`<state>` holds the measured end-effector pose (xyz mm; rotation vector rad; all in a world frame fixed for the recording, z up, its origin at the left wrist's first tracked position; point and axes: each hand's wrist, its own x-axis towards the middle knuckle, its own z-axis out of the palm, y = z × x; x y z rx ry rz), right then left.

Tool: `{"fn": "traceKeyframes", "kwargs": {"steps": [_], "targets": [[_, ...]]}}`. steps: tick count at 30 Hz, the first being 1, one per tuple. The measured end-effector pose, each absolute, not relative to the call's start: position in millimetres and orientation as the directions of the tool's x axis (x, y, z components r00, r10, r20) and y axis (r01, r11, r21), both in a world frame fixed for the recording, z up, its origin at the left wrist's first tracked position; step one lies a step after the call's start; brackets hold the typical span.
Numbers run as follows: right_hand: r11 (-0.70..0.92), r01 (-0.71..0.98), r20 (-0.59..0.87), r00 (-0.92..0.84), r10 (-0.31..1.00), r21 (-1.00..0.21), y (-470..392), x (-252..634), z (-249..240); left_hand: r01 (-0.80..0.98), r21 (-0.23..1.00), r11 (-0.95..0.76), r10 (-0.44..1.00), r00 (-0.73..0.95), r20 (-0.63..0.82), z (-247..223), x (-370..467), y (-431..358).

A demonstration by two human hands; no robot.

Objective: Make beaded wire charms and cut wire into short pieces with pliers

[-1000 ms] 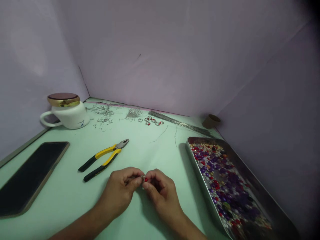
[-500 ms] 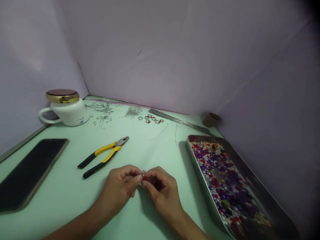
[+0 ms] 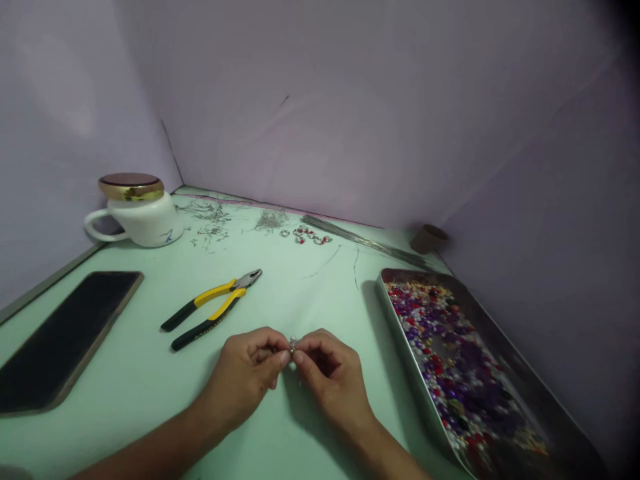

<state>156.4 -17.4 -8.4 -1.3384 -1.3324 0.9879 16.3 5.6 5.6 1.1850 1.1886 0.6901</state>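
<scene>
My left hand (image 3: 253, 367) and my right hand (image 3: 333, 373) meet above the table, thumbs and forefingers pinched on a small beaded wire piece (image 3: 293, 343). Silvery beads show between the fingertips; the rest of it is covered. To the left of my hands lie pliers (image 3: 217, 308) with yellow and black handles, their jaws pointing away. Farther back, several rings with red and silvery beads (image 3: 313, 235) lie in a cluster.
A metal tray (image 3: 407, 347) of mixed beads stands at the right. At the left are a phone (image 3: 73, 340) and a white mug (image 3: 150, 220) with a gold-rimmed lid. Wire lengths (image 3: 365, 243), wire scraps (image 3: 210, 213) and a brown roll (image 3: 429, 239) lie along the back.
The beaded piece has turned between my fingers: a red bead showed before, and now silvery ones do. The whole view has shifted slightly.
</scene>
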Motion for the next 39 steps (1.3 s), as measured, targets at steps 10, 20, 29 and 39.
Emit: {"fn": "traceKeyframes", "kwargs": {"steps": [10, 20, 29, 39], "targets": [[0.067, 0.140, 0.073, 0.034, 0.997, -0.988, -16.9, 158.4, -10.8, 0.193, 0.965, 0.176, 0.927, 0.299, -0.229, 3.8, 15.2, 6.7], [-0.078, -0.109, -0.078, -0.003, 0.997, -0.991, -13.8, 158.6, -9.5, 0.212, 0.974, -0.075, 0.951, 0.308, 0.007, 0.8, 15.8, 5.3], [-0.060, 0.016, -0.059, 0.057, 0.997, -0.998, -16.2, 157.4, -10.2, 0.226, 0.971, 0.079, 0.919, 0.360, -0.159, 2.0, 14.0, 10.4], [-0.051, 0.026, -0.050, 0.048, 0.998, -0.998, -15.7, 157.1, -7.4, 0.178, 0.981, 0.076, 0.917, 0.374, -0.139, 0.9, 13.3, 8.9]]}}
